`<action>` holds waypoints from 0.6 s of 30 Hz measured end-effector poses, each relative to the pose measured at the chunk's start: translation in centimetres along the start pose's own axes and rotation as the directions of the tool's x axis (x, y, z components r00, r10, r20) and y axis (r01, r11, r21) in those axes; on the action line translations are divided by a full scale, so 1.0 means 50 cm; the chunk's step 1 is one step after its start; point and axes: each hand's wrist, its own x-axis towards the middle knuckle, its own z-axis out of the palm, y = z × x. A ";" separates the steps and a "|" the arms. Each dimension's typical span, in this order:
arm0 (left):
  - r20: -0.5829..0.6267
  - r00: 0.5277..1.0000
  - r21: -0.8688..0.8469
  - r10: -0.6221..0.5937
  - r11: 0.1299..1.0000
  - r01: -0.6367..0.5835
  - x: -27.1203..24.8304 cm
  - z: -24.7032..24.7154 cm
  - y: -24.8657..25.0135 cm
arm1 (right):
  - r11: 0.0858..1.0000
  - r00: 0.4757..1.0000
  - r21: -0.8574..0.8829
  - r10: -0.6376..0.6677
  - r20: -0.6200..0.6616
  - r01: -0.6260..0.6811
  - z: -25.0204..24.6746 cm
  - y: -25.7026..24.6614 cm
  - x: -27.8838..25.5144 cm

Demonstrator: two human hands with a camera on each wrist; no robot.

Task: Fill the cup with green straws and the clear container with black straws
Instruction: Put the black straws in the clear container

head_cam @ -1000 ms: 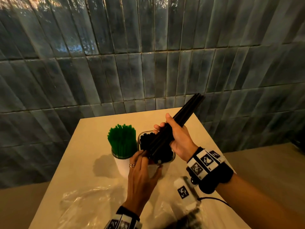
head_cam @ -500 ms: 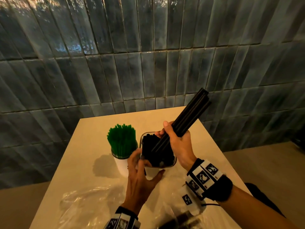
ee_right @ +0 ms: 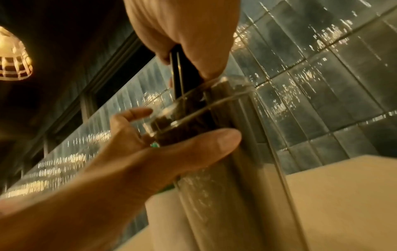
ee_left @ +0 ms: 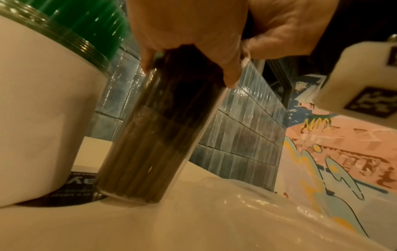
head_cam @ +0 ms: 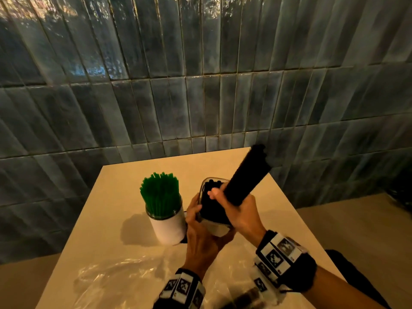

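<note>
A white cup (head_cam: 167,228) packed with green straws (head_cam: 160,192) stands left of centre on the cream table (head_cam: 124,175). Beside it on the right is the clear container (head_cam: 217,228), tilted and full of black straws (ee_left: 150,144). My left hand (head_cam: 200,233) grips its upper wall, thumb across the near side (ee_right: 193,147). My right hand (head_cam: 236,208) holds a bundle of black straws (head_cam: 247,175) slanting up to the right, its lower end inside the container's mouth (ee_right: 182,84).
Crumpled clear plastic wrap (head_cam: 124,273) lies on the near part of the table, with a dark packet (head_cam: 245,297) at the front edge. A blue-grey tiled wall (head_cam: 200,85) rises right behind the table. Floor shows on both sides.
My right hand pushed the black straw bundle lower into the container and tipped it more upright. My left hand slid up from the container's base to grip its wall, and the container tilted.
</note>
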 end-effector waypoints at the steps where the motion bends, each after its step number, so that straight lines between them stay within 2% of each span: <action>1: 0.023 1.000 -0.039 -0.006 0.999 0.007 0.000 -0.002 0.005 | 0.993 0.996 -0.098 -0.055 0.065 0.061 -0.004 0.004 -0.006; 3: 0.044 0.999 -0.098 -0.026 0.995 0.030 0.003 -0.003 0.018 | 0.961 0.978 -0.238 -0.102 0.182 0.145 -0.008 0.009 -0.016; 4: 0.039 0.999 -0.109 -0.024 0.994 0.029 0.002 -0.001 0.021 | 0.945 0.975 -0.286 -0.106 0.194 0.160 -0.009 0.008 -0.017; 8: 0.038 0.997 -0.123 -0.062 0.990 0.066 -0.003 0.004 0.006 | 0.915 0.990 -0.380 -0.109 0.089 0.135 -0.017 -0.008 0.001; 10: 0.050 0.995 -0.108 -0.081 0.990 0.086 -0.004 0.001 0.004 | 0.941 0.983 -0.289 -0.181 0.022 0.179 -0.019 -0.024 0.006; 11: 0.059 0.994 -0.114 -0.092 0.989 0.098 -0.005 0.000 0.003 | 0.942 0.968 -0.232 -0.252 -0.013 0.243 -0.019 -0.035 0.008; 13: 0.054 0.993 -0.103 -0.101 0.989 0.106 -0.004 -0.001 0.000 | 0.904 0.909 -0.177 -0.408 -0.085 0.389 -0.019 -0.053 0.014; 15: 0.042 0.991 -0.096 -0.131 0.986 0.134 -0.002 0.002 -0.002 | 0.806 0.814 -0.259 -0.571 -0.107 0.531 -0.020 -0.061 0.024; 17: 0.027 0.989 -0.103 -0.147 0.984 0.149 0.000 0.005 0.003 | 0.662 0.726 -0.398 -0.687 0.017 0.636 -0.016 -0.059 0.031; 18: 0.027 0.990 -0.098 -0.142 0.985 0.144 0.000 0.006 0.002 | 0.596 0.713 -0.457 -0.688 0.133 0.660 -0.012 -0.056 0.032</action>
